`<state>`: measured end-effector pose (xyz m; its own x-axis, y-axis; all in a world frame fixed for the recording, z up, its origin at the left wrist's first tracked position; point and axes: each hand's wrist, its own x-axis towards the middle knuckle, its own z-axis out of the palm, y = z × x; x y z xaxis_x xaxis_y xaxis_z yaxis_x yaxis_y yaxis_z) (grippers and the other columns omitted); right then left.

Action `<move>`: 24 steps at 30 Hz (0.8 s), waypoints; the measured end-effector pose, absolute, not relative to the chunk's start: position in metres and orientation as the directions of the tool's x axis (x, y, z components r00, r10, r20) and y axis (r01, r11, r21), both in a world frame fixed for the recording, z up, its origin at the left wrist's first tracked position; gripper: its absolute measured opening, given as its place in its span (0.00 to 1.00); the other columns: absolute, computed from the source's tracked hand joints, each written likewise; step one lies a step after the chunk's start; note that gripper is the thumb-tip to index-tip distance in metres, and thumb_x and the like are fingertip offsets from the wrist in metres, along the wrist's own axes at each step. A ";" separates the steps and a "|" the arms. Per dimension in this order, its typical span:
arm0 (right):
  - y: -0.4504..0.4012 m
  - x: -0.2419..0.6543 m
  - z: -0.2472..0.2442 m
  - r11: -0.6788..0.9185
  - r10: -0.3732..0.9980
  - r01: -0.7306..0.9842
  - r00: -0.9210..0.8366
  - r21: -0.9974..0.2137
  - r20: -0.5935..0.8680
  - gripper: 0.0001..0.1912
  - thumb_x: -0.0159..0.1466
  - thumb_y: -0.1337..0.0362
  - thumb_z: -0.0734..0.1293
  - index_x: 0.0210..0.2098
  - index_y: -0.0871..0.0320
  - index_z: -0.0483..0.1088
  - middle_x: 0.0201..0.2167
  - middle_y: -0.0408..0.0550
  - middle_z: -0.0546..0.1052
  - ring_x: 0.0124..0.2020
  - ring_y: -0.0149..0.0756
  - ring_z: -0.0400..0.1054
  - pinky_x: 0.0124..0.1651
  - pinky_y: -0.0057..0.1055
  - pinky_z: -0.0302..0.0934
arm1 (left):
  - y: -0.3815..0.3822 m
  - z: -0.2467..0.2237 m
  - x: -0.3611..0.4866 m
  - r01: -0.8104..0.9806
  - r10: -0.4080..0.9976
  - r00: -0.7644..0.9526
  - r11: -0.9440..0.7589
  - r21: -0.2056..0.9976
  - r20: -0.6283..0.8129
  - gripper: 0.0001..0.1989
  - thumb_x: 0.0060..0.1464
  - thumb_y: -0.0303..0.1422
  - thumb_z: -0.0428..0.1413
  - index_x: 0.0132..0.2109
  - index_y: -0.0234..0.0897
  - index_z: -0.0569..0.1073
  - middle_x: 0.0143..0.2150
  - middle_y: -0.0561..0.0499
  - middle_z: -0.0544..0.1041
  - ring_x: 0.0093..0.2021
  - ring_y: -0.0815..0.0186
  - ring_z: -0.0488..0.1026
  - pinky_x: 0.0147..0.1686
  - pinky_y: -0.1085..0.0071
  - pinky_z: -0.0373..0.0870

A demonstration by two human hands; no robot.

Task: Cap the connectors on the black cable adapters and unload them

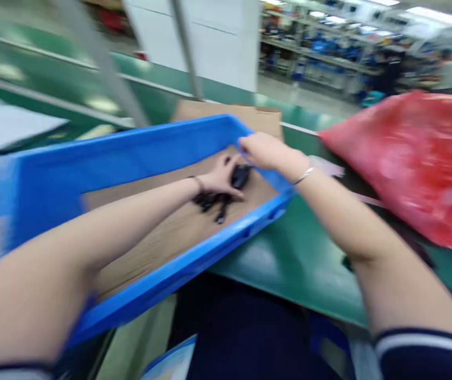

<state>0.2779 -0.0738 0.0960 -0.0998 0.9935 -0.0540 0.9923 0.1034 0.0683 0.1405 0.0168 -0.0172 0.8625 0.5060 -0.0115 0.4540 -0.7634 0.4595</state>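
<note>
A long blue plastic bin sits at a slant across the green bench, its floor lined with brown cardboard. My left hand reaches inside near the right end. Its fingers and thumb curve round a small black block-shaped device. Black cables with a plug-like end lie beneath that hand on the cardboard; motion blur hides their detail. My right hand, with a silver bracelet at the wrist, is closed over the bin's right end rim.
A large red plastic bag lies on the bench to the right. Behind the bin is a flat cardboard piece. Grey metal posts rise at the back left. White sheets lie at far left. Stocked shelves stand in the background.
</note>
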 end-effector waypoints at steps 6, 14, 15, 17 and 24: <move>0.000 0.291 0.037 0.219 0.933 0.959 -0.151 0.182 -0.327 0.32 0.46 0.61 0.75 0.49 0.62 0.66 0.42 0.55 0.73 0.42 0.45 0.69 0.41 0.35 0.62 | 0.068 -0.025 0.120 0.396 0.466 0.885 -0.749 0.531 -0.003 0.53 0.39 0.42 0.61 0.67 0.32 0.43 0.65 0.38 0.55 0.65 0.56 0.54 0.62 0.64 0.52; -0.010 0.299 0.009 0.243 0.957 0.966 -0.223 0.090 -0.188 0.52 0.43 0.53 0.76 0.60 0.67 0.52 0.50 0.64 0.65 0.46 0.49 0.66 0.46 0.37 0.62 | 0.079 -0.023 0.130 0.403 0.480 0.877 -0.756 0.516 0.018 0.42 0.39 0.42 0.60 0.61 0.35 0.58 0.59 0.44 0.67 0.57 0.57 0.64 0.57 0.65 0.58; -0.009 0.298 0.009 0.247 0.957 0.966 -0.232 0.074 -0.176 0.55 0.43 0.53 0.76 0.62 0.65 0.48 0.51 0.64 0.64 0.46 0.49 0.67 0.47 0.37 0.62 | 0.080 -0.023 0.130 0.423 0.498 0.867 -0.747 0.512 0.011 0.42 0.39 0.42 0.60 0.61 0.34 0.58 0.58 0.44 0.67 0.57 0.57 0.64 0.57 0.66 0.58; -0.007 0.298 0.008 0.266 0.952 0.962 -0.252 0.063 -0.175 0.59 0.44 0.53 0.76 0.65 0.61 0.43 0.53 0.64 0.63 0.45 0.49 0.68 0.45 0.37 0.62 | 0.081 -0.019 0.129 0.466 0.529 0.849 -0.730 0.500 -0.019 0.41 0.38 0.40 0.61 0.60 0.31 0.60 0.57 0.43 0.68 0.56 0.57 0.65 0.56 0.66 0.59; -0.002 0.303 0.003 0.239 0.954 0.961 -0.206 0.140 -0.218 0.56 0.46 0.56 0.75 0.64 0.66 0.43 0.43 0.62 0.73 0.38 0.50 0.70 0.40 0.37 0.61 | 0.062 -0.002 0.136 0.476 0.439 0.874 -0.692 0.543 -0.207 0.48 0.36 0.44 0.61 0.63 0.29 0.55 0.57 0.41 0.66 0.55 0.52 0.64 0.56 0.62 0.59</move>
<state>0.3034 -0.0019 0.0028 -0.2055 0.9540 -0.2185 0.9609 0.2390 0.1399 0.1356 0.0615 -0.0021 0.8745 0.4389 -0.2067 0.4757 -0.6923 0.5426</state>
